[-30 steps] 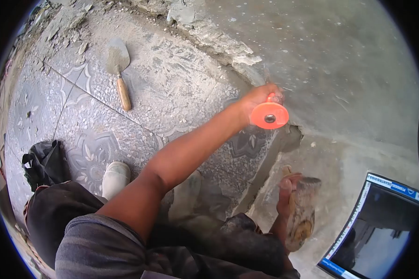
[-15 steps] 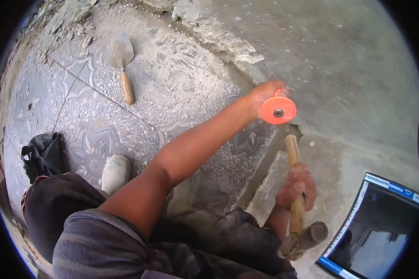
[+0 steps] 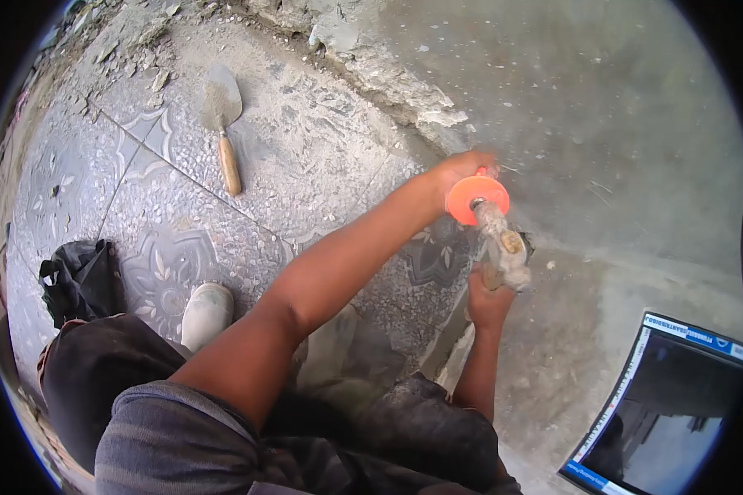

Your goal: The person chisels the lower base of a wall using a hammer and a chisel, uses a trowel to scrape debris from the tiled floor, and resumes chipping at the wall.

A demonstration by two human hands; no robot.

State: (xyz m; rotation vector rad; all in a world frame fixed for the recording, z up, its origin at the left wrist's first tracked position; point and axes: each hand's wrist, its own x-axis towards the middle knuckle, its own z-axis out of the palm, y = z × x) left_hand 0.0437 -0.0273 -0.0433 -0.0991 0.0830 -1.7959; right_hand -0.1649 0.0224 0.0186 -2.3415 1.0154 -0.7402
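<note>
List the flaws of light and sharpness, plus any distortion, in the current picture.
Head view: black rounded corners and the bowed edges of the dark panel suggest wide-angle distortion; head view: left hand and hammer look slightly smeared; head view: soft light, a pale reflection in the panel.

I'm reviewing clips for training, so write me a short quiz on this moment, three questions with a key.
1. Multiple choice: What surrounds the tool at the left hand?
A) a square blue plate
B) a round orange guard
C) a striped cloth
2. True or false: The wooden-handled metal trowel lies apart from both hands.
3. Fill in: The right hand holds a ____.

Key: 1: B; 2: true; 3: hammer
</note>
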